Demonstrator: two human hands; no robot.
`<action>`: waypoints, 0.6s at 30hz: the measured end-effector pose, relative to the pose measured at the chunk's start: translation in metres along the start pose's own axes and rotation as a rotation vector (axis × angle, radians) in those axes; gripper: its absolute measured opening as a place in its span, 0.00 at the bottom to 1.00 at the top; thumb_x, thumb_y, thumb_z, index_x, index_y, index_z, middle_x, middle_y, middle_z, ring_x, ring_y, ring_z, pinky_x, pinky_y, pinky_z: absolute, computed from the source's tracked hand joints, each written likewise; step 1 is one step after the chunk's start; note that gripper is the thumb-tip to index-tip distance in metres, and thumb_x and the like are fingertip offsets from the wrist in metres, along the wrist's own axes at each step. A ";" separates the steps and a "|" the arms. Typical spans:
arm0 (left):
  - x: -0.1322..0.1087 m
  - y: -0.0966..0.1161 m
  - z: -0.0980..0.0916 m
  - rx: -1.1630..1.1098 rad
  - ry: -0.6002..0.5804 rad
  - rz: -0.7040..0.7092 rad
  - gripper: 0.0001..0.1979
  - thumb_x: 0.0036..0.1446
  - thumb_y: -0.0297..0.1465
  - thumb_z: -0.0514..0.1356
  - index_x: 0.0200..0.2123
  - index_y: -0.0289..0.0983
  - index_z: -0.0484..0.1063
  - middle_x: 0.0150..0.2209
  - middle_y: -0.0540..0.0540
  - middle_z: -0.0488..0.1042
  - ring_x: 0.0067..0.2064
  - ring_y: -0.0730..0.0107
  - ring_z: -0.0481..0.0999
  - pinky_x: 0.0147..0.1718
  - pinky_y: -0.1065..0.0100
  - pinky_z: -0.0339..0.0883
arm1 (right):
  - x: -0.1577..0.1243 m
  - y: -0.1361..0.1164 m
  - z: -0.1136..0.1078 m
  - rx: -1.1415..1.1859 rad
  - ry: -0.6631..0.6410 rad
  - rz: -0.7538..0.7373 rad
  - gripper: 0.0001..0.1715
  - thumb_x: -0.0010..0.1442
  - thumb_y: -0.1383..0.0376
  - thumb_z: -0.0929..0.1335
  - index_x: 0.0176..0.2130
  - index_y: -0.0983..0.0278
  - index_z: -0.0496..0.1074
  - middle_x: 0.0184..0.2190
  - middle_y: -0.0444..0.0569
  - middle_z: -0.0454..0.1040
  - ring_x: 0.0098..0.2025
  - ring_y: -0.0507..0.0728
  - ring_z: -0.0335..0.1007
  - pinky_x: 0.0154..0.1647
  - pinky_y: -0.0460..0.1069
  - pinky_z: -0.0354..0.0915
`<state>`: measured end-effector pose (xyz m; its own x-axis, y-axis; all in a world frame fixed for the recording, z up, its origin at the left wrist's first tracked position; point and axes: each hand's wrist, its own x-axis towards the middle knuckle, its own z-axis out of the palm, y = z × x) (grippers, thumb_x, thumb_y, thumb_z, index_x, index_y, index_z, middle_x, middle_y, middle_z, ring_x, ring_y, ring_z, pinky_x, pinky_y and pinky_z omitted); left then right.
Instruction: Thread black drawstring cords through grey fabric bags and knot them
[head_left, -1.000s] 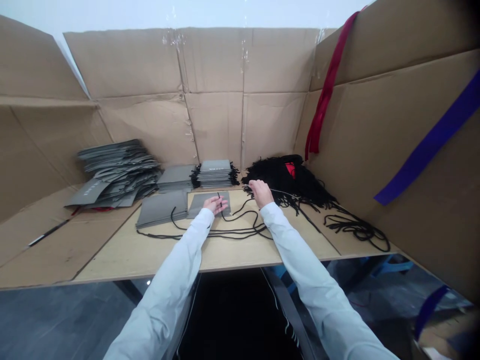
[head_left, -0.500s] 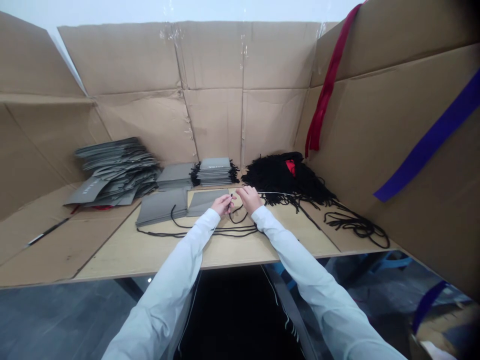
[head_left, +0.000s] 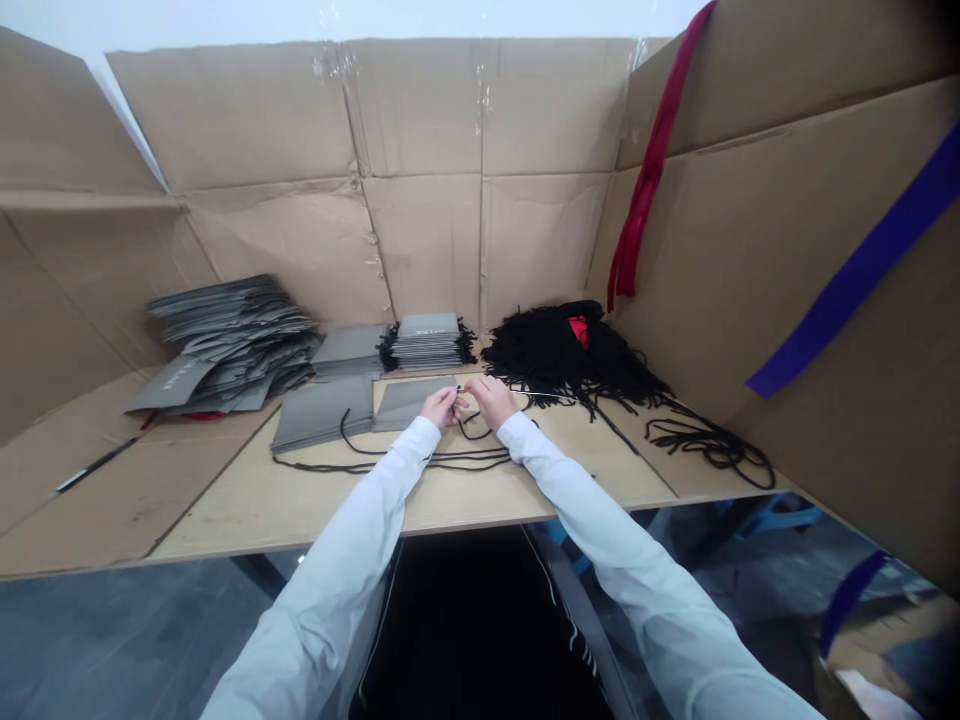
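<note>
My left hand (head_left: 442, 407) and my right hand (head_left: 491, 400) nearly meet above a flat grey paper bag (head_left: 412, 400), pinching a thin black cord (head_left: 420, 461) between their fingers. The exact grip is small and partly hidden by the fingers. A thin pale strand (head_left: 547, 395) runs right from my right hand. The cord loops over the light wooden tabletop (head_left: 465, 495) below my wrists. Left of the bag lies a small stack of flat grey bags (head_left: 322, 415).
Further grey bags stand in stacks (head_left: 232, 345) at the back left, and another stack (head_left: 427, 343) has black cord ends. A black cord heap (head_left: 559, 350) and coil (head_left: 712, 445) lie right. Cardboard walls (head_left: 420, 250) surround the table, with red (head_left: 645, 190) and purple (head_left: 855, 270) straps.
My right hand has moved left, toward my left hand, and both now hold the cord together. The cord's loops on the table have drawn in closer to my hands.
</note>
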<state>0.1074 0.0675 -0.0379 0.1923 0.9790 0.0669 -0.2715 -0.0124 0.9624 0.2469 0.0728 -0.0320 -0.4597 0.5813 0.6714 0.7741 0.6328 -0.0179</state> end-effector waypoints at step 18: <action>-0.006 0.000 0.001 0.007 -0.011 0.109 0.18 0.41 0.24 0.59 0.39 0.39 0.62 0.39 0.47 0.65 0.28 0.78 0.70 0.37 0.61 0.66 | -0.001 0.005 0.010 0.004 -0.027 0.014 0.12 0.58 0.66 0.57 0.36 0.66 0.66 0.31 0.50 0.69 0.36 0.54 0.61 0.37 0.47 0.52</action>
<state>0.1068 0.0612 -0.0382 0.1724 0.9695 0.1744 -0.2850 -0.1204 0.9509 0.2469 0.0801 -0.0400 -0.4602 0.6040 0.6507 0.7791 0.6262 -0.0302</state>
